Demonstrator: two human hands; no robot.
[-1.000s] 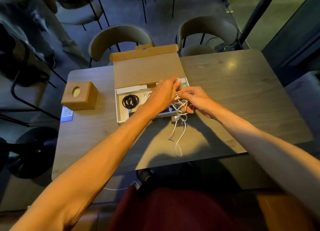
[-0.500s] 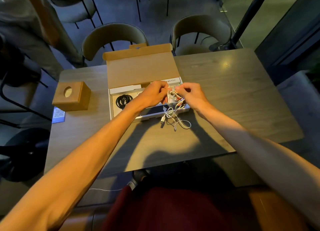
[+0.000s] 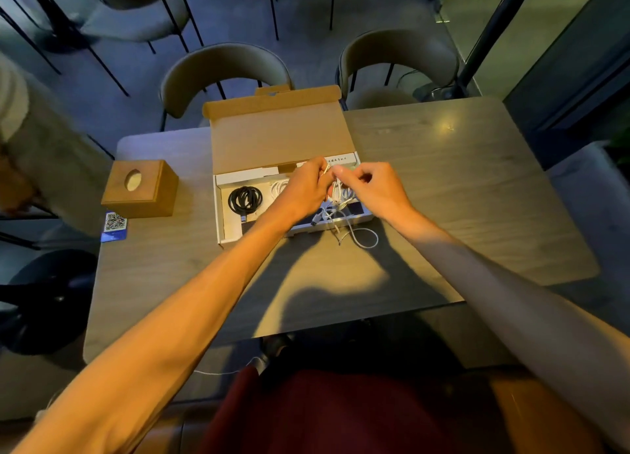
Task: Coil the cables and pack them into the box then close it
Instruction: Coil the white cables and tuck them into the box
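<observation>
An open cardboard box (image 3: pixel 221 230) lies on the table, its brown lid (image 3: pixel 278 140) tilted up at the back. A coiled black cable (image 3: pixel 244 198) rests in the box's left part. Beside it a white coil (image 3: pixel 279 187) shows partly behind my left hand. My left hand (image 3: pixel 306 191) and my right hand (image 3: pixel 370 189) meet over the box's right half, both pinching a white cable (image 3: pixel 361 237). Its loops hang between my hands and a loose loop trails over the box's front edge onto the table.
A wooden tissue box (image 3: pixel 139 187) stands to the left of the box, with a blue QR card (image 3: pixel 114 227) in front of it. Two chairs (image 3: pixel 221 75) stand at the table's far side. A person (image 3: pixel 41 140) is at the far left.
The long hanging tail of the white cable has been drawn up into loops between my hands; only a short loop is left on the table. The camera view has shifted slightly.
</observation>
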